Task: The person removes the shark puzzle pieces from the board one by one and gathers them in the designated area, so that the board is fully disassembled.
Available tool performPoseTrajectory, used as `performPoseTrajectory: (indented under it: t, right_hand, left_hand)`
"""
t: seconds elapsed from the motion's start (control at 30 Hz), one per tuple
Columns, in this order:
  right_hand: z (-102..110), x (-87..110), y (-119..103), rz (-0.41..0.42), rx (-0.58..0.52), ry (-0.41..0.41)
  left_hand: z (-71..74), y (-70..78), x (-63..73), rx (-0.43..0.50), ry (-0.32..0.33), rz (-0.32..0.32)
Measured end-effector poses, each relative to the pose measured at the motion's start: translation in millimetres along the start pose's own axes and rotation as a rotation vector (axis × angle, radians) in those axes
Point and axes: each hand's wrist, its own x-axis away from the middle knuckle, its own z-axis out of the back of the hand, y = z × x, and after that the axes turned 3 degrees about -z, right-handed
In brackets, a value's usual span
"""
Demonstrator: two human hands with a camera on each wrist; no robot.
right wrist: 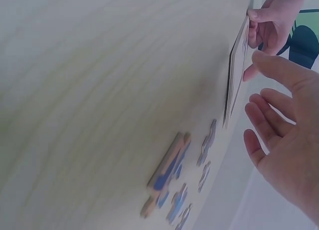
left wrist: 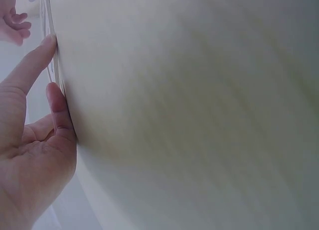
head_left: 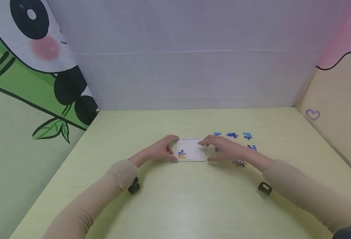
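A flat white puzzle tray lies on the table, with a blue and yellow jigsaw piece in its lower left corner. My left hand holds the tray's left side, index finger at the far corner and thumb at the near one. In the left wrist view the thumb touches the tray's edge. Over the tray's right edge hovers my right hand, its fingers loosely bent and holding nothing. The right wrist view shows these fingers apart from the tray.
Several loose jigsaw pieces lie right of the tray, some partly behind the right hand and forearm. One patterned piece sits nearest the front. A pale cloth wall stands behind the table, with printed side panels left and right.
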Motion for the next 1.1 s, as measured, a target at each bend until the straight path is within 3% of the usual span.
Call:
performPoseTrajectory:
  t: [0.4,0.67,1.1]
  right_hand:
    - [-7,-34.8,-13,0.032,0.009,0.026]
    - [-22,-57.3,-17,0.026,-0.039,-0.001]
    - [-38,-64.3,-23,-0.009,-0.038,0.006]
  left_hand:
    - [2.8,-1.6,-2.6,0.008,-0.005,0.004]
    - [4.2,-5.8,-1.6,0.020,-0.013,-0.008]
    - [1.7,-4.0,-0.8,0.033,-0.008,-0.022]
